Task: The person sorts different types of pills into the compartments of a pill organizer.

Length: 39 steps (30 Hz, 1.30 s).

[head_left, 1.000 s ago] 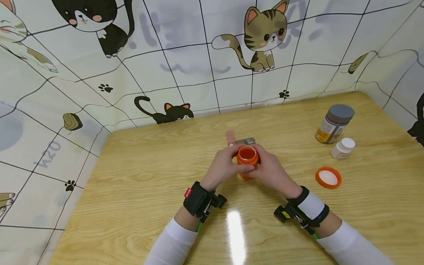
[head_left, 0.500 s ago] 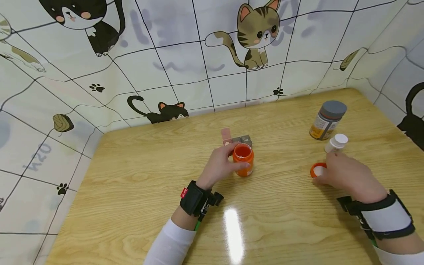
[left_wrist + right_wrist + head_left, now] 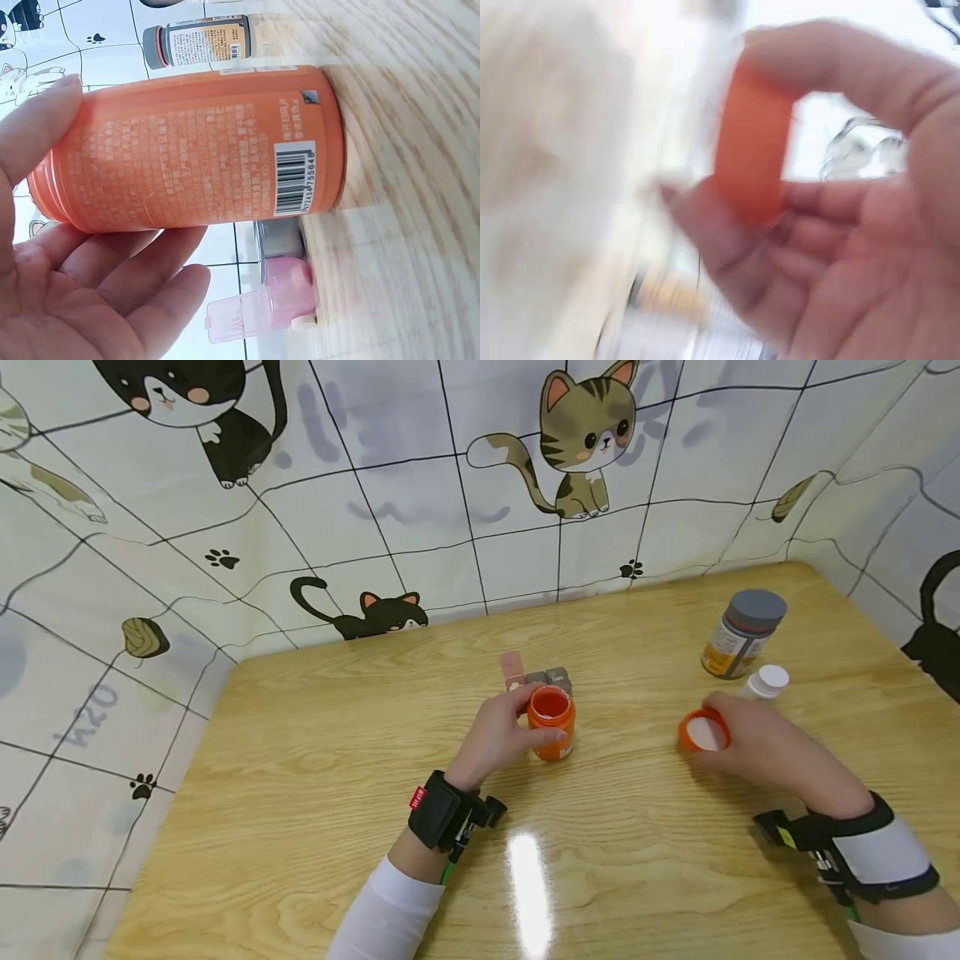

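An orange bottle (image 3: 553,737) stands uncapped on the wooden table, its mouth facing up. My left hand (image 3: 497,732) holds it near the neck from the left; the left wrist view shows its printed label and barcode (image 3: 295,178). To the right, my right hand (image 3: 765,752) pinches an orange lid (image 3: 685,732) by its rim, with the white inner side turned up and toward the left. In the right wrist view the lid (image 3: 754,142) appears edge-on between thumb and fingers, blurred. Behind the orange bottle lies a pill organizer (image 3: 557,677) with its pink compartment's flap (image 3: 238,315) open.
A small white bottle (image 3: 768,682) stands just behind my right hand, partly hidden by it. Farther back is a grey-capped bottle (image 3: 742,635) with an orange and white label. A cat-patterned curtain (image 3: 420,527) borders the table's back and sides.
My right hand left the orange bottle, reached right and picked up the orange lid, which now tilts and moves left. My left hand keeps hold of the bottle.
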Motion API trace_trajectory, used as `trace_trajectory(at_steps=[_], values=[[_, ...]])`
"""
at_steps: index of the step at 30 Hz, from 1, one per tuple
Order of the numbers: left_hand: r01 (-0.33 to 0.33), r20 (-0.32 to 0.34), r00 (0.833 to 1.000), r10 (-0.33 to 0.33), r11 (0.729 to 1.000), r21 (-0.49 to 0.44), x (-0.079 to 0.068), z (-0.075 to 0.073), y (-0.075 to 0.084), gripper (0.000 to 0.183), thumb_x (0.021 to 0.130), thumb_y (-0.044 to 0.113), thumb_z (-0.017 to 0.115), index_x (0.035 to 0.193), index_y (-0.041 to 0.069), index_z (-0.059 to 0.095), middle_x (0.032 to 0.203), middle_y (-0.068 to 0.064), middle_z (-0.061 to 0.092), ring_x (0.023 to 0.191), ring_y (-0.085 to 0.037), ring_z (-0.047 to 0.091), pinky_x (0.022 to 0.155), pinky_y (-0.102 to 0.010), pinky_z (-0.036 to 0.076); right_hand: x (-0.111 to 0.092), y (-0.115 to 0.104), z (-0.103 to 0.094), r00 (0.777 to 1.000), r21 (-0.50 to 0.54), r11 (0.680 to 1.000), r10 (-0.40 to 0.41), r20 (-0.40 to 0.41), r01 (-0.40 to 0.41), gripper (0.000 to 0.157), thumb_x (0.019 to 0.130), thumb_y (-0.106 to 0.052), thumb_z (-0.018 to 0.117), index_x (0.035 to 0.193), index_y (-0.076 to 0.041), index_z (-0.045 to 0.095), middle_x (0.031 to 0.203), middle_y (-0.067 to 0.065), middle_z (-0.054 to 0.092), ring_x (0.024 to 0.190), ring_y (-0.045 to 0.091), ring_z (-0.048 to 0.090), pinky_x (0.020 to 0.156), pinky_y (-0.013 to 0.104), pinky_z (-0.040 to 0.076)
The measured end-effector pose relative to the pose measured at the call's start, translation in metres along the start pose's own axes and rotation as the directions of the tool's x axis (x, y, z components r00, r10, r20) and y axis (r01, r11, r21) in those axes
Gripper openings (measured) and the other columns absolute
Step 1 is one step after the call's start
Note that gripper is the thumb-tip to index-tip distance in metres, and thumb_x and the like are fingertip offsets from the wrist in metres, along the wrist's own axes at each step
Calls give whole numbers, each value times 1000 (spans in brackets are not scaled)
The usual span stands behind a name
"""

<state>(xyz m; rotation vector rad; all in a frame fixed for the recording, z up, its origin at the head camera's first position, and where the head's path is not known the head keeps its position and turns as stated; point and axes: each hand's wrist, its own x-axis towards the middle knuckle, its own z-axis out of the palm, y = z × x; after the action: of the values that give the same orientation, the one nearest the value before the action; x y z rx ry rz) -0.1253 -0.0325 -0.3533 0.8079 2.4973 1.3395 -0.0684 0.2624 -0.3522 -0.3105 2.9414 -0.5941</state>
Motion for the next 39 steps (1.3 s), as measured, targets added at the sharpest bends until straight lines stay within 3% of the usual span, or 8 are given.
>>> trace_trajectory(at_steps=[4, 8, 12, 16, 21, 27, 35, 39], values=[[-10, 2, 1000, 10, 1000, -19, 1, 3, 0, 45, 78, 19, 75, 118, 10, 57, 106, 0, 63, 98, -8, 52, 89, -38, 44, 19, -44, -3, 980, 60, 982, -171, -105, 177, 57, 68, -13, 76, 113, 8, 49, 106, 21, 53, 87, 31, 53, 74, 48, 47], [-12, 4, 1000, 12, 999, -35, 0, 6, 0, 45, 78, 21, 74, 119, 11, 57, 106, 1, 62, 98, -7, 52, 89, -35, 43, 39, -84, -6, 960, -1, 964, -266, -84, 267, 59, 69, -5, 74, 120, 7, 49, 114, 21, 50, 95, 32, 53, 80, 47, 48], [-12, 9, 1000, 12, 999, -39, 0, 6, 0, 46, 79, 23, 74, 120, 12, 56, 108, 2, 62, 99, -7, 51, 88, -33, 43, 50, -103, -12, 925, -62, 928, -372, -79, 368, 60, 68, -5, 77, 120, 5, 51, 112, 19, 56, 96, 32, 53, 82, 46, 47], [-23, 2, 1000, 23, 999, -36, 0, 4, -2, 43, 80, 22, 73, 118, 11, 57, 108, 1, 62, 98, -8, 52, 88, -34, 44, 57, -111, -13, 900, -4, 903, -428, -82, 429, 56, 69, -10, 78, 117, 3, 51, 108, 15, 58, 92, 28, 53, 79, 42, 48], [-28, 2, 1000, 28, 999, -30, -1, 4, -4, 37, 80, 19, 73, 114, 11, 59, 106, 1, 63, 95, -8, 52, 86, -33, 45, 62, -113, -7, 911, 129, 902, -408, -52, 411, 47, 73, -11, 77, 113, 0, 54, 106, 11, 56, 89, 22, 52, 77, 38, 49], [-35, -6, 999, 35, 999, -2, -1, 5, -6, 40, 79, 20, 73, 115, 10, 58, 107, 0, 62, 96, -7, 52, 86, -28, 43, 64, -108, 0, 911, 202, 889, -404, -80, 412, 49, 73, -12, 77, 116, -1, 55, 110, 11, 55, 91, 21, 53, 79, 40, 49], [-42, -14, 999, 41, 999, -18, -2, 3, -7, 38, 79, 16, 73, 113, 9, 58, 106, 0, 62, 97, -7, 52, 90, -35, 43, 70, -106, 1, 882, 200, 860, -466, -69, 469, 51, 74, -12, 75, 120, 0, 56, 109, 13, 54, 89, 22, 53, 77, 40, 49], [-35, -16, 999, 34, 999, -22, -1, 2, -8, 39, 78, 14, 74, 113, 10, 58, 106, 0, 62, 96, -7, 51, 90, -36, 43, 72, -108, 1, 884, 214, 859, -463, -65, 465, 51, 75, -12, 74, 121, 0, 55, 108, 13, 53, 89, 22, 52, 77, 41, 49]])
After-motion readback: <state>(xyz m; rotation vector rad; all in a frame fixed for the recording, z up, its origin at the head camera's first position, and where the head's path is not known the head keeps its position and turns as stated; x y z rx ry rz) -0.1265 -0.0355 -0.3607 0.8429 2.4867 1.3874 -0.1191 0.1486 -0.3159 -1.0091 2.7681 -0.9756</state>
